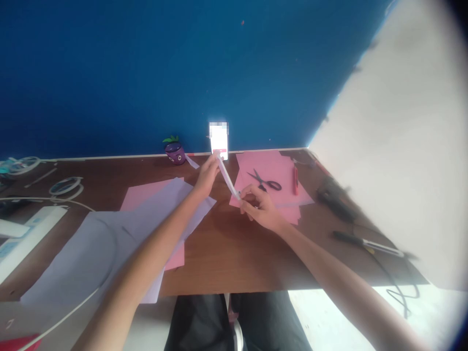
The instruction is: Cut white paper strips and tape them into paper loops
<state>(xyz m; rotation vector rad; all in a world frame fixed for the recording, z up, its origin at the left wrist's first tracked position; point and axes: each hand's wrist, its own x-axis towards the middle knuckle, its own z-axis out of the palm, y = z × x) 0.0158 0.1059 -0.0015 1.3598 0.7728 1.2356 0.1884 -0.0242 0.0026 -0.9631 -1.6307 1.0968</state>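
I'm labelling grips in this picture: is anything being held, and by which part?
Yes, a narrow pale strip, held at both ends: the left hand has its upper, farther end, the right hand its lower, nearer end.

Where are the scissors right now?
In the head view, the scissors lie right of centre on pink paper, just beyond the right hand, left of a red object.

Both arms (157, 243) stretch forward, left hand (208, 174) farther out, right hand (259, 205) nearer, each apparently pinching.
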